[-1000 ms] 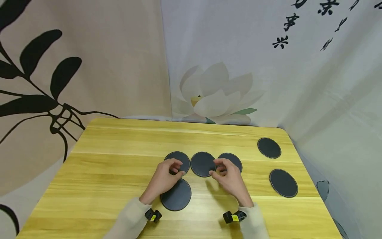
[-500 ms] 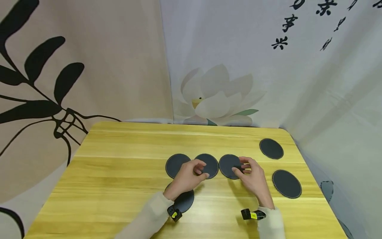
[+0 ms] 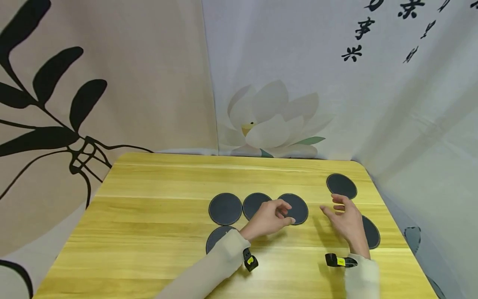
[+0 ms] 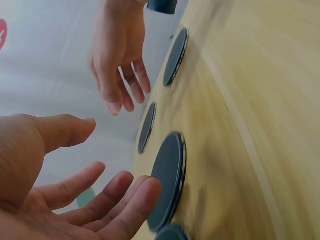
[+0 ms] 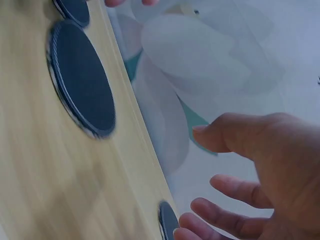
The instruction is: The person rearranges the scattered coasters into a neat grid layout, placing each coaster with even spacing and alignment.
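Round black coasters with stitched rims lie flat on the wooden table. My left hand point(image 3: 267, 218) hovers around the right coaster point(image 3: 299, 211) of a row of three, overlapping it and the middle coaster point(image 3: 254, 203). Its fingers are relaxed and hold nothing, as the left wrist view also shows. Farther right, my right hand point(image 3: 345, 220) is raised with loose, parted fingers and nothing between them. Its fingertips overlap the lower edge of the far right coaster point(image 3: 342, 185) in the head view. The near right coaster point(image 3: 371, 232) is partly hidden behind this hand.
The row's left coaster point(image 3: 225, 209) stands directly behind another coaster point(image 3: 218, 237), which my left sleeve point(image 3: 213, 265) partly covers. The wooden table point(image 3: 130, 216) ends at a back edge, with a printed curtain point(image 3: 157, 83) hanging behind it.
Both hands have moved rightward, the left from the row's left coaster to its right one, the right from that coaster toward the two on the right. The head view has shifted slightly.
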A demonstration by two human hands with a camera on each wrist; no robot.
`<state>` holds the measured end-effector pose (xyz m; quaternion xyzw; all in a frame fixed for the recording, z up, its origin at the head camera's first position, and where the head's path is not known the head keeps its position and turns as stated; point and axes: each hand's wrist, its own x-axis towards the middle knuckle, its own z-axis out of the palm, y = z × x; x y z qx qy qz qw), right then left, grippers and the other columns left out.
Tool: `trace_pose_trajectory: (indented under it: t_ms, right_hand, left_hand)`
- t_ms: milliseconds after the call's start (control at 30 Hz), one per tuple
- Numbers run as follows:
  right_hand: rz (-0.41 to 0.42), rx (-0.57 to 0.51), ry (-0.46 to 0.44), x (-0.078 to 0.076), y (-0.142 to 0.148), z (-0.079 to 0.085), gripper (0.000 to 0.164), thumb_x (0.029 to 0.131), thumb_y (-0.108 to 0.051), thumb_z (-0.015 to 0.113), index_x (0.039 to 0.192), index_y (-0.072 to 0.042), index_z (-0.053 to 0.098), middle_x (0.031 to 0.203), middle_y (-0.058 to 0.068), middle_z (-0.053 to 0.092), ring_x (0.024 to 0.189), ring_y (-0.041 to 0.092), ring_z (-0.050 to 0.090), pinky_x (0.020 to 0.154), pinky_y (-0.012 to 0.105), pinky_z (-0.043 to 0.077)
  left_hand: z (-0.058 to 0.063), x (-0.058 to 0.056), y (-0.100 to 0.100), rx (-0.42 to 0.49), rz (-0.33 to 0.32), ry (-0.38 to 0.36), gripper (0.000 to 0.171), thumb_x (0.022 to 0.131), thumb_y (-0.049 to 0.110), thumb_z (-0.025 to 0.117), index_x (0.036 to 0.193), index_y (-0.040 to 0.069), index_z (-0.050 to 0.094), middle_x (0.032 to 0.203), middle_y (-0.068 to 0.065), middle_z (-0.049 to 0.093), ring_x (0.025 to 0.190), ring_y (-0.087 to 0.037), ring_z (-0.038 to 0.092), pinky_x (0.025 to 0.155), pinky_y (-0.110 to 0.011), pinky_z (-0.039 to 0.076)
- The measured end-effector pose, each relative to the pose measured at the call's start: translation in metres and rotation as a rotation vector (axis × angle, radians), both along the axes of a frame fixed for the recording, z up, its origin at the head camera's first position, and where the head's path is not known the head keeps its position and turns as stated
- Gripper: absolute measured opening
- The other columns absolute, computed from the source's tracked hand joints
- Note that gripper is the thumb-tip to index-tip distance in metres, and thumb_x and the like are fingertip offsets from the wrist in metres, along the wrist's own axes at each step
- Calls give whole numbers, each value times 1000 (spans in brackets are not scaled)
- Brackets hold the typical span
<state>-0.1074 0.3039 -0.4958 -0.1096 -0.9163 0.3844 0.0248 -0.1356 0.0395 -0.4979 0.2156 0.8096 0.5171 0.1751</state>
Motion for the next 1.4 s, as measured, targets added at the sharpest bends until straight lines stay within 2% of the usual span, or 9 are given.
trace_pose_trajectory:
  t_ms: [167,333,500,700,833,1000,1100,1300,1400]
  right_hand:
    - [-36,14,-64,1,25,3,77,98,-51,64,155,-4,39,151,30,44,132,48,48,101,61,48]
    - [-82,57,-101,-1,49,3,82,100,-52,61,157,0,34,153,34,39,133,51,46,99,64,48]
    - [-122,82,-131,1,68,4,82,100,-50,60,157,3,32,153,38,38,133,54,45,99,64,48]
    - [-205,56,-265,4,91,8,86,100,-53,57,159,3,27,157,38,30,137,55,39,101,65,46]
    - [-242,58,-364,9,106,6,92,98,-59,56,158,3,27,157,38,30,137,57,37,100,66,46]
    - [-265,42,-436,15,115,1,95,96,-61,57,157,7,28,153,41,33,132,60,40,96,66,47]
    - [-288,23,-468,17,118,-3,97,95,-60,60,156,8,28,153,41,33,131,60,41,96,66,48]
    - [-319,-3,-486,20,120,-7,91,95,-54,65,155,6,32,152,40,34,129,59,43,93,64,50]
    - [-332,-6,-494,21,119,-6,86,96,-51,65,154,5,35,154,39,32,130,58,42,93,63,50]
  left_hand:
    - [-2,-4,24,45,-15,-96,39,94,28,77,126,9,68,109,-4,67,80,-7,63,68,-21,53]
    - [-4,-8,47,74,12,-196,37,92,26,78,124,9,68,97,5,65,78,-9,63,63,-23,52]
    - [-5,-12,66,45,18,-206,37,91,27,79,123,10,70,95,8,64,78,-5,60,67,-23,52]
    - [0,-14,90,45,51,-320,34,90,26,80,121,14,72,94,5,66,79,-20,69,71,-37,60]
    - [-1,-14,108,55,64,-385,34,89,24,80,120,13,72,91,3,66,81,-27,72,74,-40,61]
    - [2,-14,131,36,66,-401,32,90,21,80,118,10,71,88,-6,73,79,-27,74,75,-36,62]
    - [3,-14,145,24,92,-413,27,90,19,80,113,8,73,87,-11,75,77,-27,75,75,-36,63]
    - [4,-17,172,-54,211,-384,18,86,17,84,100,11,75,79,-6,75,70,-23,75,72,-30,62]
    - [2,-19,183,-91,271,-362,13,84,15,86,86,7,76,71,-7,74,64,-22,74,65,-29,61]
